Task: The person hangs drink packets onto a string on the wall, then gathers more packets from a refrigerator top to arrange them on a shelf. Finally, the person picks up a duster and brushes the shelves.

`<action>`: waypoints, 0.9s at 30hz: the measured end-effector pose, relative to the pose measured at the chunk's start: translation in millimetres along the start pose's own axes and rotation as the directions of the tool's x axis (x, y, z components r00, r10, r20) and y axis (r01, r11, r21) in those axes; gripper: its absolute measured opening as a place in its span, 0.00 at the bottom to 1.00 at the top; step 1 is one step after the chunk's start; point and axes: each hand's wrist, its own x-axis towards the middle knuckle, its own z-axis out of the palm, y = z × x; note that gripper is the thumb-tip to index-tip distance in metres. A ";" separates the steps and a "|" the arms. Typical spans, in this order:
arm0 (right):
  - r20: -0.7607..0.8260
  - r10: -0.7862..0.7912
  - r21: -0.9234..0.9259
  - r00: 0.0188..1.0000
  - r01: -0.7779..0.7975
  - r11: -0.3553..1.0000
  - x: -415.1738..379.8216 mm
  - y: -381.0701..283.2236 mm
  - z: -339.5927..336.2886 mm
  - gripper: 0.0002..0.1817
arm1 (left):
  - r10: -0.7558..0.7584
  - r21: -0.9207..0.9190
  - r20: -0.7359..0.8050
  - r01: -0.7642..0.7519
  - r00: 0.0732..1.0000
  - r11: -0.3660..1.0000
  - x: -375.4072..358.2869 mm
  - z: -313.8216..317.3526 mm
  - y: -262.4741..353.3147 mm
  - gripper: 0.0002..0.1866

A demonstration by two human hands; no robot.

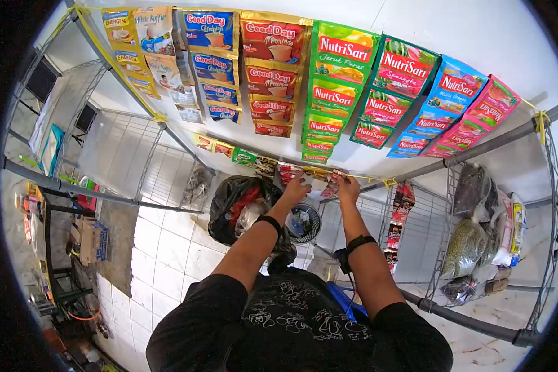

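Observation:
My right hand [348,188] pinches a red sachet strip [332,185] just under the lower yellow string [369,180]. Beside it on the left, my left hand [295,190] reaches up to the same string, its fingers apart, next to another hanging red sachet strip [287,173]. Whether its fingertips touch that strip is too small to tell. Between the hands hangs a pale sachet, partly hidden. Farther left on the string are green sachets [244,157] and dark and gold ones [266,167].
An upper string carries Good Day strips [271,75] and NutriSari strips [333,93]. Below my hands stand a black bag-lined bin [224,208] and a dark basket [314,226]. Grey-railed wire racks flank me; filled plastic bags [468,247] sit on the right one.

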 end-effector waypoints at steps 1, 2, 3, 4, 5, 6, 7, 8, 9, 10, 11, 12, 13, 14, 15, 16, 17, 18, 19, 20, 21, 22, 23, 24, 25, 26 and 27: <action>0.028 0.109 0.062 0.994 -0.111 0.992 -4.0 -7.9 -1.9 0.15 | -0.001 -0.001 -0.002 0.001 1.000 1.000 -1.6 -0.1 1.2 0.43; 0.064 0.215 0.121 0.975 -0.221 0.968 -7.2 -16.3 -3.0 0.14 | -0.011 -0.028 -0.004 0.011 1.000 1.000 -3.3 -0.8 2.3 0.42; 0.067 0.215 0.120 0.974 -0.221 0.968 -6.5 -11.1 -1.0 0.14 | -0.022 -0.054 -0.006 0.022 1.000 0.998 -3.7 -1.9 1.0 0.42; 0.067 0.212 0.112 0.975 -0.219 0.969 -4.9 -5.8 1.0 0.14 | -0.021 -0.056 -0.009 0.021 1.000 0.998 -3.6 -3.6 0.4 0.42; 0.067 0.210 0.105 0.975 -0.216 0.971 -2.9 -1.0 3.2 0.14 | -0.011 -0.036 0.002 0.011 1.000 0.999 -2.9 -5.8 0.3 0.42; 0.068 0.210 0.105 0.975 -0.216 0.971 1.6 13.1 7.1 0.14 | -0.002 -0.017 0.013 0.002 1.000 1.000 -2.5 -7.3 -1.3 0.41; 0.032 0.158 0.034 0.987 -0.159 0.987 7.8 31.6 12.6 0.14 | -0.002 -0.017 0.012 0.002 1.000 1.000 -2.9 -8.1 -1.3 0.41; -0.002 0.102 -0.038 0.995 -0.102 0.994 11.7 43.3 17.0 0.14 | 0.004 -0.001 0.005 -0.004 1.000 1.000 -2.7 -8.6 -0.3 0.41; -0.003 0.102 -0.039 0.995 -0.102 0.994 11.2 46.6 18.8 0.14 | 0.008 0.014 -0.001 -0.008 1.000 1.000 0.5 -9.2 -5.0 0.40; -0.017 0.081 0.051 0.997 -0.080 0.995 10.3 50.0 20.5 0.15 | 0.009 0.014 -0.001 -0.009 1.000 1.000 4.0 -10.2 -9.3 0.40; -0.032 0.062 0.140 0.998 -0.057 0.988 9.8 53.4 21.9 0.16 | 0.031 0.044 -0.006 -0.030 1.000 0.999 7.8 -11.4 -13.4 0.41; -0.033 0.062 0.140 0.998 -0.056 0.989 10.6 56.4 22.4 0.16 | 0.053 0.075 -0.012 -0.052 0.999 0.996 8.2 -11.6 -13.0 0.41; -0.031 0.070 0.073 0.997 -0.068 0.995 12.4 59.2 22.2 0.17 | 0.054 0.075 -0.011 -0.053 0.998 0.996 8.5 -11.2 -12.6 0.41; -0.029 0.079 0.006 0.996 -0.079 0.997 13.3 62.3 21.6 0.17 | 0.046 0.071 -0.014 -0.045 0.999 0.996 8.5 -10.5 -12.5 0.41; -0.032 0.079 0.006 0.996 -0.079 0.997 12.8 62.6 20.5 0.17 | 0.038 0.067 -0.016 -0.037 0.999 0.997 8.3 -9.6 -12.2 0.41; -0.028 0.080 0.011 0.996 -0.080 0.997 12.4 62.9 19.7 0.18 | 0.038 0.067 -0.015 -0.037 0.999 0.997 8.0 -9.0 -12.0 0.41; -0.024 0.081 0.016 0.996 -0.081 0.997 11.8 63.1 18.8 0.18 | 0.054 0.050 -0.026 -0.052 0.998 0.997 7.1 -8.3 -12.2 0.39; -0.025 0.081 0.016 0.996 -0.081 0.997 10.7 60.7 17.9 0.18 | 0.068 0.032 -0.037 -0.067 0.997 0.997 5.3 -7.8 -11.8 0.38; -0.040 0.059 0.040 0.997 -0.058 0.998 8.9 58.4 17.0 0.16 | 0.068 0.033 -0.036 -0.067 0.997 0.997 2.8 -8.5 -11.7 0.38; -0.057 0.039 0.064 0.998 -0.035 0.997 6.1 56.3 15.9 0.15 | 0.091 0.036 -0.011 -0.090 0.996 0.995 -0.8 -10.1 -12.0 0.35; -0.059 0.041 0.066 0.997 -0.037 0.997 1.5 50.9 14.0 0.15 | 0.113 0.040 0.013 -0.113 0.994 0.993 -6.2 -10.8 -10.1 0.33; -0.089 0.071 0.043 0.994 -0.067 0.997 -4.0 43.1 12.1 0.13 | 0.114 0.044 0.015 -0.114 0.993 0.992 -14.7 -5.7 -6.8 0.33; -0.119 0.100 0.022 0.988 -0.098 0.995 -10.2 34.7 11.4 0.12 | 0.052 -0.028 -0.009 -0.053 0.999 0.998 -24.5 3.7 -4.5 0.31; -0.124 0.105 0.034 0.987 -0.101 0.994 -22.7 26.6 14.6 0.12 | -0.011 -0.093 -0.029 0.008 1.000 0.996 -34.8 6.1 -3.5 0.28; -0.119 -0.044 0.059 0.992 0.051 0.997 -34.5 19.2 19.4 0.12 | -0.117 -0.294 0.119 0.147 0.986 0.944 -40.8 4.4 0.0 0.29; -0.120 -0.192 0.083 0.974 0.203 0.976 -47.5 11.5 24.5 0.12 | -0.116 -0.287 0.118 0.146 0.986 0.947 -48.1 7.0 2.5 0.29; -0.142 -0.301 0.019 0.943 0.306 0.952 -60.7 -0.3 30.2 0.13 | -0.221 -0.335 0.116 0.248 0.968 0.909 -64.5 14.4 21.2 0.28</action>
